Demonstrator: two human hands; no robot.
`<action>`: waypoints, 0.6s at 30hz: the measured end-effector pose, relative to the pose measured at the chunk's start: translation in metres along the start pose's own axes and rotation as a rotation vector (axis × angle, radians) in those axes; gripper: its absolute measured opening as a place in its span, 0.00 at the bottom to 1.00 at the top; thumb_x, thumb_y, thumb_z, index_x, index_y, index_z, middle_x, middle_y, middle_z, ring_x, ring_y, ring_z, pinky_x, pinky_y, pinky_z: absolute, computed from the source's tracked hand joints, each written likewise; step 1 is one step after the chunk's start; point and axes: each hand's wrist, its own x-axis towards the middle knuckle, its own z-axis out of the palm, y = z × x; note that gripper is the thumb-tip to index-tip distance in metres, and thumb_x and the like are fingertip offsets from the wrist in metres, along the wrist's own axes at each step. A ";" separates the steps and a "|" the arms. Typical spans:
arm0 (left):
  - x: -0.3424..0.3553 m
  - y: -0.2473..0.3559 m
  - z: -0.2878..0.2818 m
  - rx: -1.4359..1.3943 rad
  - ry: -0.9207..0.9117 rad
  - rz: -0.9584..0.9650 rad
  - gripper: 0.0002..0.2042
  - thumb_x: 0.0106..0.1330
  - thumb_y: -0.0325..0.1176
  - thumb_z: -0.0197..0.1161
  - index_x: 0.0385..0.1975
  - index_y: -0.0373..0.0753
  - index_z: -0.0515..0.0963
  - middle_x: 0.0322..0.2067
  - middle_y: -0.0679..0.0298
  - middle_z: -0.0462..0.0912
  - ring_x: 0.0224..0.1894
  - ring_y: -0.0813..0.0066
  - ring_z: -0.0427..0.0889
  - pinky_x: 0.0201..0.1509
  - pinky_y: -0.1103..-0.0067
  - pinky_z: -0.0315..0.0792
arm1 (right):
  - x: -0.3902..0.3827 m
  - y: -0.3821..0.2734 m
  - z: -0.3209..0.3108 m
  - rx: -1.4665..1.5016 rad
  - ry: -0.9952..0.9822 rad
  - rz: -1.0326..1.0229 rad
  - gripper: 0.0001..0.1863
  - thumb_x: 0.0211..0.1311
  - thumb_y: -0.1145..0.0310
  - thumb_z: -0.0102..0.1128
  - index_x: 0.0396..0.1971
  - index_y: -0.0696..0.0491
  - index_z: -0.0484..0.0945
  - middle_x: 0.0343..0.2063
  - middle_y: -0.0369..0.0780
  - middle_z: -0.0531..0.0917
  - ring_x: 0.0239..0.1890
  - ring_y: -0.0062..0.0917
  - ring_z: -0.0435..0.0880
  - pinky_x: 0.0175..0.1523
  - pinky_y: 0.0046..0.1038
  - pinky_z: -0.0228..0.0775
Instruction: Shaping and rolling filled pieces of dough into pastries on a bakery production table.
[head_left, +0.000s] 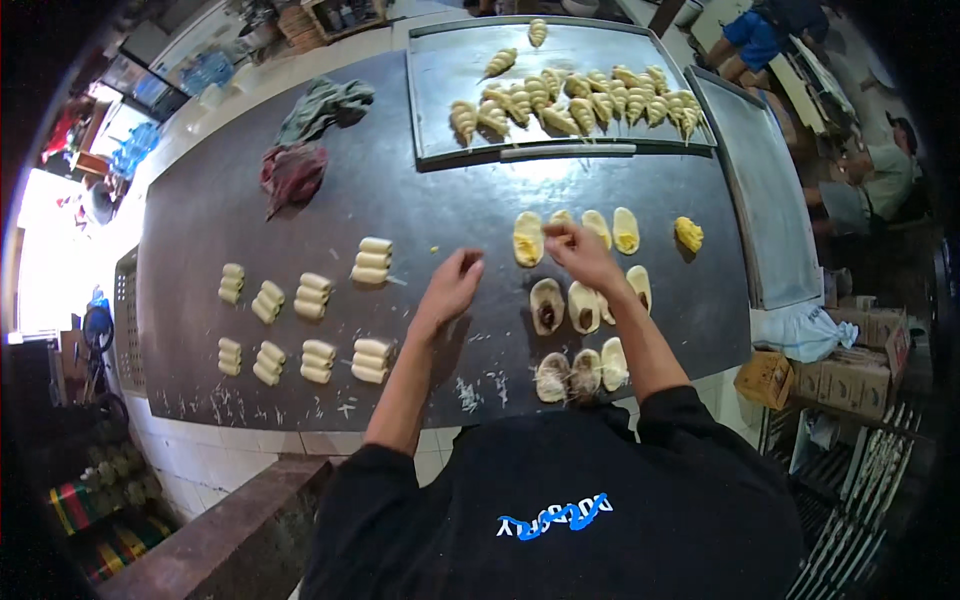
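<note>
My left hand [452,290] is over the middle of the dark worktop [200,330], its fingers curled; whatever they hold is hidden. My right hand [580,255] is bent at the edge of a dough oval with yellow filling [528,243]; I cannot tell whether it grips anything. More yellow-topped ovals [626,230] lie beside it. Below are ovals with brown filling [547,308] and others with pale shreds [552,378]. A yellow lump [688,234] sits at the right. Several triple dough rolls [314,297] lie in two rows left of my left hand.
A metal tray [430,60] of twisted dough pieces stands at the back, with another tray [760,230] to the right. Two crumpled cloths [295,175] lie at the back left. Two other people [875,175] are at the upper right. Cardboard boxes [850,385] are stacked at the right.
</note>
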 end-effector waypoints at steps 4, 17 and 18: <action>0.095 -0.016 0.027 0.493 0.211 0.220 0.33 0.56 0.44 0.69 0.60 0.39 0.66 0.50 0.51 0.72 0.53 0.53 0.70 0.61 0.66 0.65 | 0.069 0.003 -0.016 -0.435 0.260 -0.083 0.30 0.51 0.48 0.69 0.47 0.55 0.78 0.45 0.49 0.78 0.47 0.39 0.77 0.52 0.38 0.70; 0.160 0.028 0.035 0.851 0.191 -0.100 0.31 0.46 0.50 0.75 0.49 0.45 0.72 0.48 0.61 0.72 0.54 0.59 0.67 0.61 0.63 0.57 | 0.114 0.000 -0.016 -0.563 0.349 0.010 0.30 0.38 0.49 0.75 0.40 0.49 0.76 0.48 0.44 0.69 0.54 0.44 0.64 0.57 0.45 0.57; 0.153 0.006 0.035 0.803 0.281 0.002 0.25 0.50 0.47 0.72 0.46 0.44 0.73 0.44 0.61 0.74 0.50 0.59 0.70 0.59 0.65 0.59 | 0.115 0.002 -0.011 -0.509 0.366 -0.010 0.24 0.43 0.54 0.73 0.38 0.50 0.77 0.46 0.44 0.72 0.53 0.44 0.68 0.56 0.44 0.60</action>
